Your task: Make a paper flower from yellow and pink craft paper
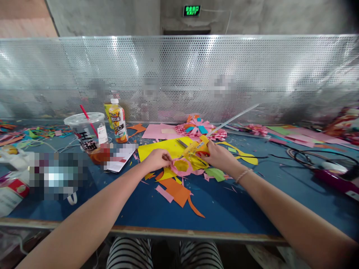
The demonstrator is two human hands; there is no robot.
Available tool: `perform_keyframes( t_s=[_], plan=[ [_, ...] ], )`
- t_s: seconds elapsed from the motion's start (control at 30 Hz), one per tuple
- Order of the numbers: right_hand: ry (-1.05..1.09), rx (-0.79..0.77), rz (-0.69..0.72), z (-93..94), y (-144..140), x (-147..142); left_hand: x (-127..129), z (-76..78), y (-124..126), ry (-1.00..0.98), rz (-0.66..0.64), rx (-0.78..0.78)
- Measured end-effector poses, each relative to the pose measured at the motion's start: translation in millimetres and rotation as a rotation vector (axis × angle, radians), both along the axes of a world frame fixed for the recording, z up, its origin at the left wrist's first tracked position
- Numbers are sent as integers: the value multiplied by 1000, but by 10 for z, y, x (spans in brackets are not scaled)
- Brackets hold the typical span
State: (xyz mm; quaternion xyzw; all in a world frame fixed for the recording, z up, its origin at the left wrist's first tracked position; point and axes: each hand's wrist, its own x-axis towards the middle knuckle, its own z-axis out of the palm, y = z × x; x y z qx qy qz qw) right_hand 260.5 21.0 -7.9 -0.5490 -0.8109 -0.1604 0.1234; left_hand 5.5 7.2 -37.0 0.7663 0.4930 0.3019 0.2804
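Left hand pinches pink paper ring; right hand grips yellow glue gun. Nozzle slip could burn fingertips.

Left forearm and left hand: bare along the whole visible length, slender in outline, tapering evenly to the wrist. Right forearm and right hand: likewise bare and of matching build. The right wrist carries one thin bracelet, pale pinkish, its surface uneven like twisted or braided cord; exact material cannot be determined. Legwear: a striped garment in black and white, narrow bands running crosswise over both legs and curving with their rounded shape; full cut hidden
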Motion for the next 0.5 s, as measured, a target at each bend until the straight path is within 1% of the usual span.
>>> perform_keyframes(
  t_s=[0.23,0.33,0.4,0.5],
  plan=[
    [9,-3,7,-12,17,8,15,15,-9,16,23,1],
    [14,-5,18,-11,12,4,23,21,-18,69,45,49],
    [15,-7,22,-7,5,-2,22,19,-18,111,36,87],
    [13,-7,18,7,-8,-12,18,15,-14,133,13,101]
  ],
)
